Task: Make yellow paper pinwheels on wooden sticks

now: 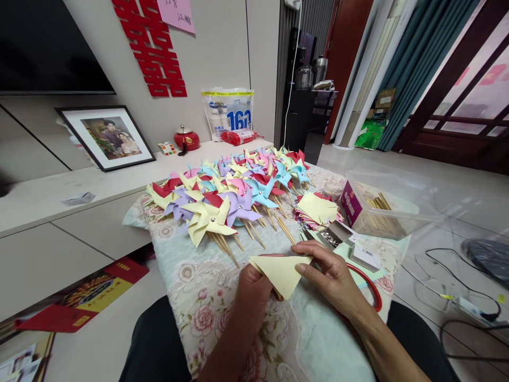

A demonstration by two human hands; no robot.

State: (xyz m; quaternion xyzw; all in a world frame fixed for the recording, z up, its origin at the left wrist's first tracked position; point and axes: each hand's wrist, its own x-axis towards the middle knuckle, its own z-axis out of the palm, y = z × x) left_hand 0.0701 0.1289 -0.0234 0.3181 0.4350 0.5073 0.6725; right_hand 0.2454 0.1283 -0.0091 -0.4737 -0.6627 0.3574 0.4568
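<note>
Pale yellow paper, folded into a triangle (281, 272), sits pinched between both hands, left hand (254, 289) and right hand (332, 278). Beyond them, many finished coloured paper pinwheels on wooden sticks (234, 193) lie done; a stack of unfolded paper squares (318, 209) remains.

The folded yellow paper (281, 272) is covering the left hand's (251, 289) fingertips. The right hand (332, 276) is hiding most of the red scissors (371, 291) near the counter's (186, 276) front right edge. Small metal bits in the open box (333, 237) (pins, perhaps) are staying too tiny to identify. The picture's bottom edge is cropping both forearms.
</note>
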